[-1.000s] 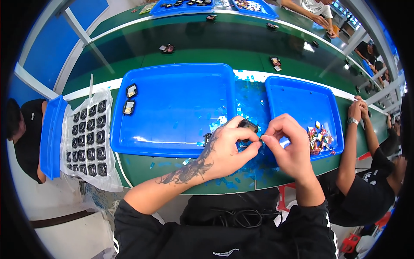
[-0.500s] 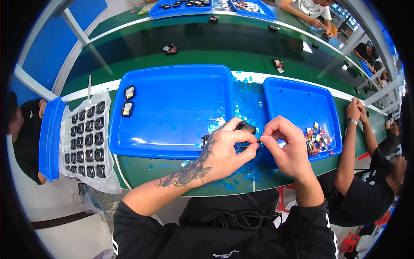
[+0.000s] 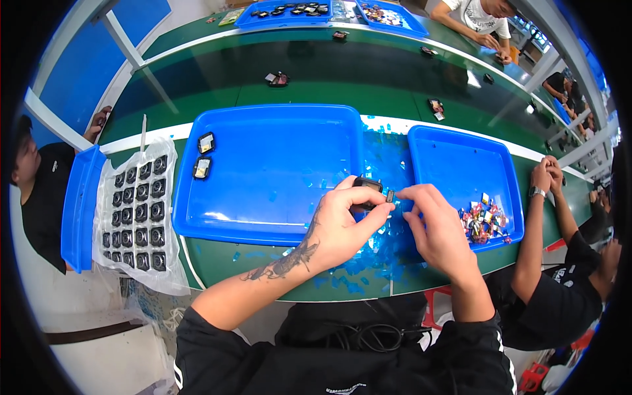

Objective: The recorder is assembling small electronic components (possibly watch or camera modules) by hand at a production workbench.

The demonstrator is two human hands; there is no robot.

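Left hand (image 3: 352,220) gripping black rectangular case (image 3: 368,184), small oblong part (image 3: 390,196) at its fingertips, right hand (image 3: 440,227) alongside, thumb and forefinger parted, green counter (image 3: 214,263).

The right hand (image 3: 442,236) has loosened its pinch, baring a small dark piece (image 3: 390,196) in the left hand (image 3: 350,225); at far left, a co-worker's hand (image 3: 99,121) has reached farther forward.
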